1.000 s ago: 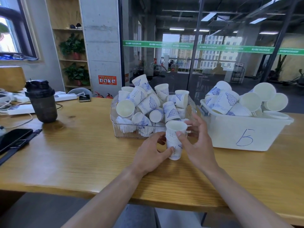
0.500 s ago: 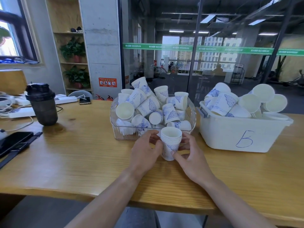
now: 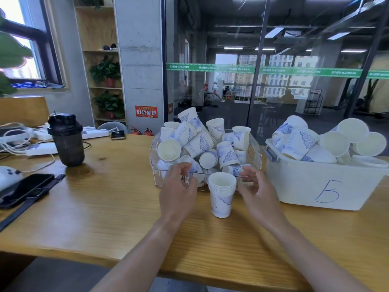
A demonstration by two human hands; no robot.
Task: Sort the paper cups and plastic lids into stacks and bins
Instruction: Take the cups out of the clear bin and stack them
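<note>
A stack of nested white paper cups with blue patterns stands upright on the wooden table, in front of a clear plastic bin heaped with several loose cups. My left hand hovers just left of the stack, fingers loosely curled, holding nothing. My right hand hovers just right of it, also loosely curled and apart from the cups. A white bin marked with a blue letter at the right holds more cups and white lids.
A dark shaker bottle stands at the left. A phone and strap lie near the left edge, with cables and a power strip behind. A glass wall rises beyond the table.
Both hands pressed the cups together into the stack, then let go and drew apart to either side. The stack now stands alone on the table.
</note>
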